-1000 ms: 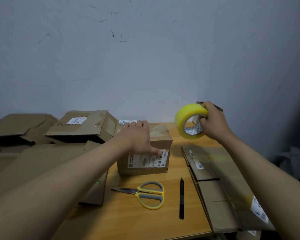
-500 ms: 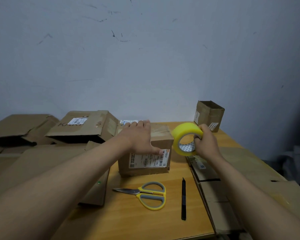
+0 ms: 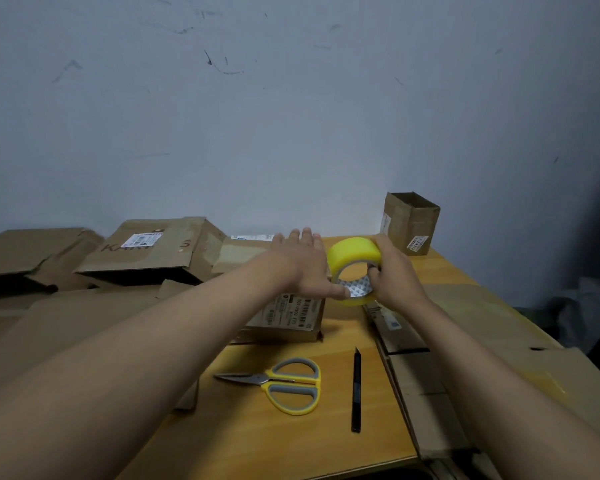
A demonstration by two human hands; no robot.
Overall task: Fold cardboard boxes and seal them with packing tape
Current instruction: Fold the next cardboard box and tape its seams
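Now that the tape roll point(image 3: 355, 270) has come down from shoulder height to the right edge of the folded box point(image 3: 284, 306), the right hand point(image 3: 394, 275) holds it just beside the box top, fingers hooked through the core. Left hand point(image 3: 303, 268) lies flat, palm down, on the box's top flaps, pressing them shut; its thumb reaches toward the roll's lower rim and looks to touch it, though contact is hard to confirm.

Read: the roll is being brought in to start a strip across the top seam. Whether a free tape end is already stuck down cannot be told from this angle.

Against a second ago: the roll was raised and well apart from the box, off to the right near the small open box point(image 3: 411, 223) at the wall, partly hiding it. Half a second ago it was lower and closer. Now it sits against the box's right side. Left hand has kept its place on the flaps throughout. View has shifted a little.

Unchanged on the counter point(image 3: 326, 445): scissors point(image 3: 284, 384) and black knife point(image 3: 356, 389) lie in front of the box, untouched. Flattened cardboard point(image 3: 430, 393) lies to the right, more boxes stacked left.

Sealing appears barely begun.
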